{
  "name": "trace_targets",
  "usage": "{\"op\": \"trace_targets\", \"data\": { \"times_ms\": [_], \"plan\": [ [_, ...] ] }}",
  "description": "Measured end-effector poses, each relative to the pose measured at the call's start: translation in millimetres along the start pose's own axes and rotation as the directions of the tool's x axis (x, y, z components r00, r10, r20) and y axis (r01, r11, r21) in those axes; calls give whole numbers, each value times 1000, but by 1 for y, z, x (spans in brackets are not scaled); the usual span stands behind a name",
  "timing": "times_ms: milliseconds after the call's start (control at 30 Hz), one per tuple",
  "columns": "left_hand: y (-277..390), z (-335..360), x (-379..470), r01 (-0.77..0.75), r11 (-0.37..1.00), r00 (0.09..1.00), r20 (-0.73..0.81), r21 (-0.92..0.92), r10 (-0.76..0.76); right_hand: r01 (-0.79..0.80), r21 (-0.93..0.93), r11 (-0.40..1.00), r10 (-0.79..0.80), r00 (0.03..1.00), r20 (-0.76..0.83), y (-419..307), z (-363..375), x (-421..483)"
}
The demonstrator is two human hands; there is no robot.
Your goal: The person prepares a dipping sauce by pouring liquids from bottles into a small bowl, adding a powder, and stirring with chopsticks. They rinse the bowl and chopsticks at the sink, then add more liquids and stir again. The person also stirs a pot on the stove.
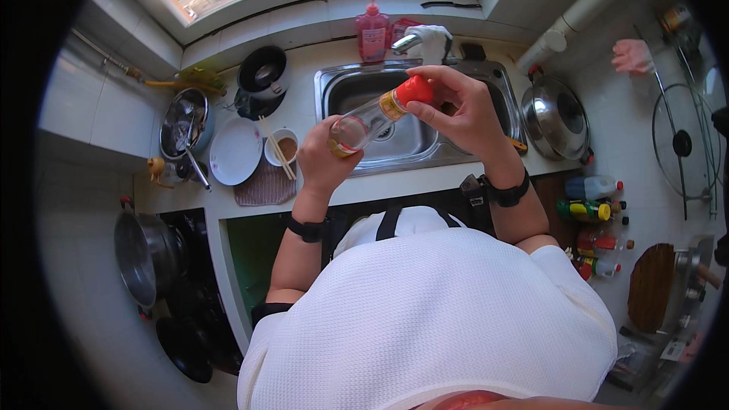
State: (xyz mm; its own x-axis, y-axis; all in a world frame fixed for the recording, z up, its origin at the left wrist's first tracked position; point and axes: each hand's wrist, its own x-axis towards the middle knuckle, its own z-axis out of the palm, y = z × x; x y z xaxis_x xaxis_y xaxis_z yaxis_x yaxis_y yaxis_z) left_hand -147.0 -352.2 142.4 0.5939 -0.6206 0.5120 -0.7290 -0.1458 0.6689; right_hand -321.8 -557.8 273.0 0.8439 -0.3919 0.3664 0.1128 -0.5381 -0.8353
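A clear bottle [369, 121] with a yellow label at its neck is held tilted above the front of the stainless steel sink [342, 88]. My left hand [323, 155] grips it round its base. The red cap [415, 90] sits at the bottle's upper end, and my right hand [464, 111] has its thumb and fingertips on that cap. Behind them, the faucet [406, 44] has a white cloth [431, 40] draped over it. Whether the cap is loose on the neck cannot be told.
Left of the sink are a white plate [234, 152], a small bowl [290, 148] with chopsticks [275, 148] across it, and a black pot [261, 71]. A pink pump bottle [373, 31] stands behind the sink. A lidded steel wok [555, 117] is at the right.
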Motion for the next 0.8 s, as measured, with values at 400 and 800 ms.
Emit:
{"op": "trace_targets", "data": {
  "times_ms": [400,800],
  "plan": [
    [-46,-35,-26,120,952,940,-342,281,-17,59,-307,950,-120,975,-185,1,104,55],
    [-52,-15,-11,437,835,894,56,-333,-445,-217,651,728,113,973,199,73,181,47]
  ]
}}
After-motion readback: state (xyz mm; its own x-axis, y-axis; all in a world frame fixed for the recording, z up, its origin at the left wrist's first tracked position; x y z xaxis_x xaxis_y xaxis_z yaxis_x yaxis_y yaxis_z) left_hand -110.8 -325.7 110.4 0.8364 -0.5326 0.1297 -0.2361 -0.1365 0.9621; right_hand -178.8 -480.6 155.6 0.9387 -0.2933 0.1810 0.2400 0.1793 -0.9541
